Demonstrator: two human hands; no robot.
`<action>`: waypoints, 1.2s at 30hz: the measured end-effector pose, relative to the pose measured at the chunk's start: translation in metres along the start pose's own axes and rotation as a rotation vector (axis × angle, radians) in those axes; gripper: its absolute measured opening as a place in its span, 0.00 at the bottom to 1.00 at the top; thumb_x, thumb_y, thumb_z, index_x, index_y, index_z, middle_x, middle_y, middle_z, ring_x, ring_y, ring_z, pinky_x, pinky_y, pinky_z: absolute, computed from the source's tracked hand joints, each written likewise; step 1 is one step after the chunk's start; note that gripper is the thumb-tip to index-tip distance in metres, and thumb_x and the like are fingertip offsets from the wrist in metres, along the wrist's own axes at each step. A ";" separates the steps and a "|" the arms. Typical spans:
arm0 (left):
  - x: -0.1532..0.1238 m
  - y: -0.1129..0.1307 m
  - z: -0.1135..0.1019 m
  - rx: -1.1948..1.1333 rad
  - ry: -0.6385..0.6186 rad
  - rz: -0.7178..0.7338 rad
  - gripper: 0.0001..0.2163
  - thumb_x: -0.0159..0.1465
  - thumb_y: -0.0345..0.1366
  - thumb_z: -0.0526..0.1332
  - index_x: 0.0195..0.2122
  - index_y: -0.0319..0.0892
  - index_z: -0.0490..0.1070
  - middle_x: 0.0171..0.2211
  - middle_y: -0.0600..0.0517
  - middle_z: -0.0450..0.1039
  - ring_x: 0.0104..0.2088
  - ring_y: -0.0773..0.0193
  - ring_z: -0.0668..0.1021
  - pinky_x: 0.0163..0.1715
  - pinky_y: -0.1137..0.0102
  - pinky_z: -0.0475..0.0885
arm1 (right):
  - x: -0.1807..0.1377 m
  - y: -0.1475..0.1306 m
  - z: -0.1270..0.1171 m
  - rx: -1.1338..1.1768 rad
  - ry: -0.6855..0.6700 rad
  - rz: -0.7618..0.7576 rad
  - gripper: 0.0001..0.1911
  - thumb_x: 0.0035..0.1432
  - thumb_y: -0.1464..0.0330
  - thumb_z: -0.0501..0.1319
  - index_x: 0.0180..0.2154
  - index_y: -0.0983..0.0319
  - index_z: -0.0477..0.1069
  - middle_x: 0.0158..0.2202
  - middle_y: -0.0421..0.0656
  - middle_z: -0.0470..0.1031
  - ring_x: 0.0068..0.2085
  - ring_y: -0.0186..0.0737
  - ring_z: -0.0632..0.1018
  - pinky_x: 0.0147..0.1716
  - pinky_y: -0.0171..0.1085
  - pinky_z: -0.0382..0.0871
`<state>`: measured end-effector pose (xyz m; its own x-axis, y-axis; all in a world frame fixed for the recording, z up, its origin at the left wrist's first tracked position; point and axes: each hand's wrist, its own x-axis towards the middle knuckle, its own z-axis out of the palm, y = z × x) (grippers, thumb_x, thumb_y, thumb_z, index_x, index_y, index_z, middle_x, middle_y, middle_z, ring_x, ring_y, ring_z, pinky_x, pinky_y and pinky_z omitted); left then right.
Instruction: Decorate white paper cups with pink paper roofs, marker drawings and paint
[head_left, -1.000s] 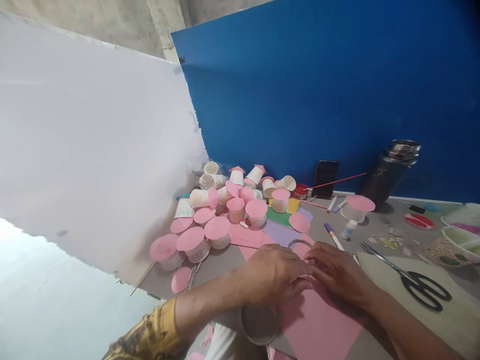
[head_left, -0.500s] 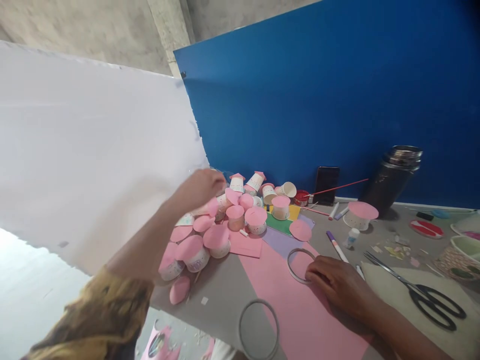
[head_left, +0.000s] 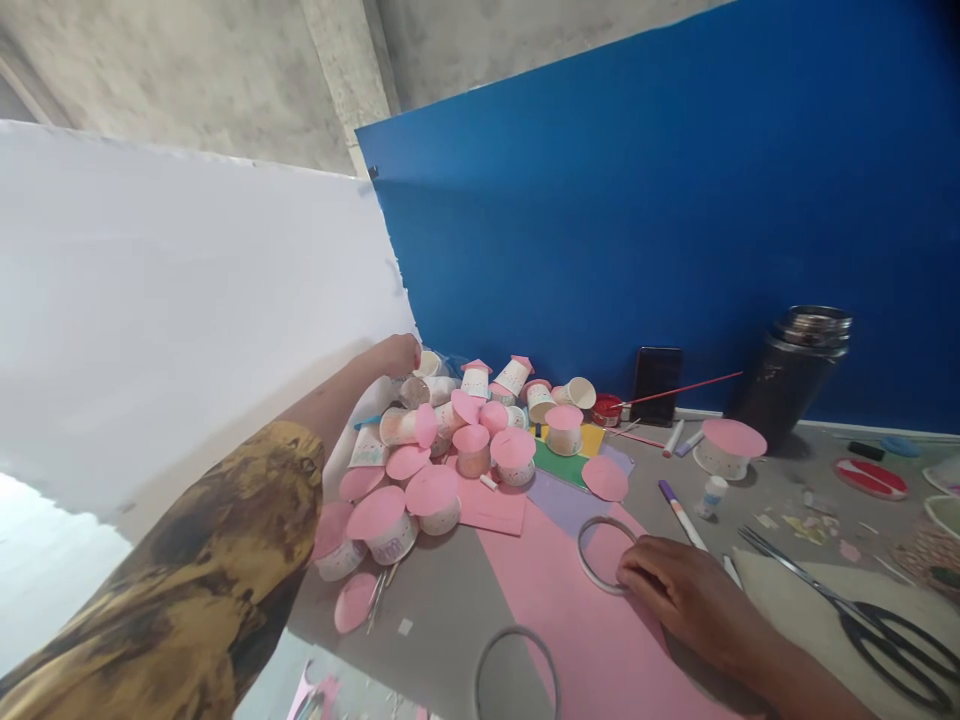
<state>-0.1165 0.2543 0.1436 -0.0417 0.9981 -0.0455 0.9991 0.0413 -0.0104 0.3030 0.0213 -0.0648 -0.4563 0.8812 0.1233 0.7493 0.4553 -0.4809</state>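
Note:
My left hand reaches to the back left corner, its fingers bent down beside a white paper cup. What lies under those fingertips is hidden. With my right hand, closed, I grip the edge of a thin grey ring. The ring lies over pink paper, and a pink disc shows inside it. Left of the ring is a cluster of speckled paper cups topped with pink discs, such as one cup near the front. A second grey ring lies at the table's front edge.
Scissors lie at the right on a pale sheet. Behind are a glue bottle, a purple-capped marker, a phone and a dark flask. A blue board and a white panel border the table.
My left hand has moved left and back, from above the cups to the far corner, uncovering cups beneath. The right hand stays at the ring. The view has shifted slightly.

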 end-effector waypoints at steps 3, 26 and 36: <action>-0.004 -0.009 0.008 -0.041 -0.019 -0.018 0.06 0.56 0.28 0.69 0.36 0.40 0.82 0.25 0.51 0.80 0.30 0.56 0.83 0.33 0.69 0.75 | 0.000 0.003 0.003 0.008 -0.008 -0.004 0.15 0.71 0.65 0.53 0.34 0.58 0.74 0.36 0.44 0.81 0.38 0.43 0.79 0.38 0.39 0.66; -0.008 -0.018 0.033 -0.214 0.141 -0.084 0.12 0.52 0.26 0.67 0.39 0.42 0.77 0.25 0.53 0.80 0.29 0.59 0.83 0.29 0.72 0.71 | 0.002 0.002 0.000 -0.008 -0.059 0.040 0.16 0.72 0.64 0.52 0.35 0.58 0.76 0.37 0.44 0.82 0.39 0.44 0.80 0.39 0.40 0.66; -0.008 -0.022 0.049 0.002 0.239 -0.051 0.08 0.56 0.36 0.68 0.37 0.42 0.76 0.40 0.43 0.82 0.43 0.49 0.82 0.34 0.68 0.69 | 0.002 -0.003 -0.004 -0.009 -0.037 0.030 0.15 0.70 0.66 0.52 0.34 0.58 0.76 0.36 0.45 0.82 0.38 0.44 0.80 0.38 0.40 0.66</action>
<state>-0.1381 0.2433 0.0957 -0.0882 0.9773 0.1926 0.9958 0.0916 -0.0086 0.3018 0.0221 -0.0596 -0.4508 0.8893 0.0767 0.7672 0.4299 -0.4760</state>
